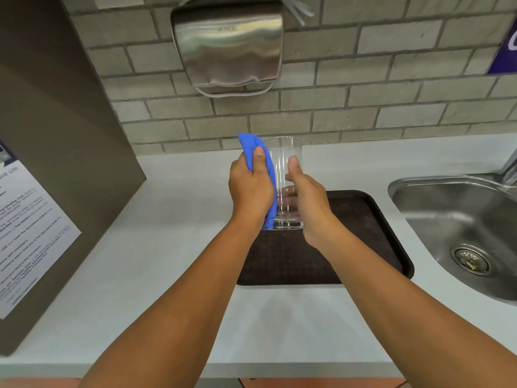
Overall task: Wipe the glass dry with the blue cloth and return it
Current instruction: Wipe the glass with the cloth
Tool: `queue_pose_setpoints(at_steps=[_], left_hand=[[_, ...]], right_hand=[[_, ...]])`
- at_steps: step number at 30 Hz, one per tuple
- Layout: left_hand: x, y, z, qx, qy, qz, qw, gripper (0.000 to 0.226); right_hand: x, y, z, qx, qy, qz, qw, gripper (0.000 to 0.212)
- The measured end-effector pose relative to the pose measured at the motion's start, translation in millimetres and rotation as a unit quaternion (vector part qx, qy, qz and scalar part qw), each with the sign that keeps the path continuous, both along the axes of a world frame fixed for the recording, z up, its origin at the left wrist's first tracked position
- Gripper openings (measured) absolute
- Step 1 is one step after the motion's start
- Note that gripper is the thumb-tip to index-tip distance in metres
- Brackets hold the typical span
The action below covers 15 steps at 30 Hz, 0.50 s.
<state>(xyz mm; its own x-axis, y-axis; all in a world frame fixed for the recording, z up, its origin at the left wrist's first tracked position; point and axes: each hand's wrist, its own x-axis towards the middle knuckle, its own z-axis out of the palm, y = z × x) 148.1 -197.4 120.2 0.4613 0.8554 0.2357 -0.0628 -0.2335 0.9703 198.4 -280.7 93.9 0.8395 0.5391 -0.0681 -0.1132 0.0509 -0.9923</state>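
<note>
A clear drinking glass (282, 161) is held upright in the air above the back left of a dark brown tray (372, 219). My right hand (307, 203) grips its right side, thumb up along the wall. My left hand (250, 189) presses a blue cloth (267, 163) flat against the glass's left side; the cloth runs from above the rim down to the base. Part of the cloth is hidden under my palm.
The tray lies on a pale grey countertop (167, 247). A steel sink (461, 219) sits to the right, with a tap (510, 166) at the edge of view. A steel hand dryer (228, 46) hangs on the brick wall. A grey appliance with a notice (30, 228) stands at left.
</note>
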Motion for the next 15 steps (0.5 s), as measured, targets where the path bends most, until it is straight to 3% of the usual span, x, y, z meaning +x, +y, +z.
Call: queue_pose_setpoints(at_steps=[4,9,11,13,15], left_hand=[[-1,-12,-2,0.107,0.01,0.022,0.994,0.027],[-11,-24,-5,0.284,0.002,0.003,0.959,0.041],[-11,-18,-5,0.233,-0.016,-0.011,0.972,0.039],[-11,-8,-2,0.069,-0.01,-0.026,0.997,0.034],[-12,-1,0,-0.081,0.014,-0.056,0.995,0.036]], right_hand=[[-3,2,2,0.0,-0.013,-0.009,1.0,0.061],[-3,-2,14,0.035,0.037,0.012,0.999,0.079],[0,-4,17,0.059,0.061,0.036,0.996,0.072],[1,-7,19,0.084,0.089,0.058,0.991,0.071],[3,-8,17,0.098,0.105,0.081,0.986,0.07]])
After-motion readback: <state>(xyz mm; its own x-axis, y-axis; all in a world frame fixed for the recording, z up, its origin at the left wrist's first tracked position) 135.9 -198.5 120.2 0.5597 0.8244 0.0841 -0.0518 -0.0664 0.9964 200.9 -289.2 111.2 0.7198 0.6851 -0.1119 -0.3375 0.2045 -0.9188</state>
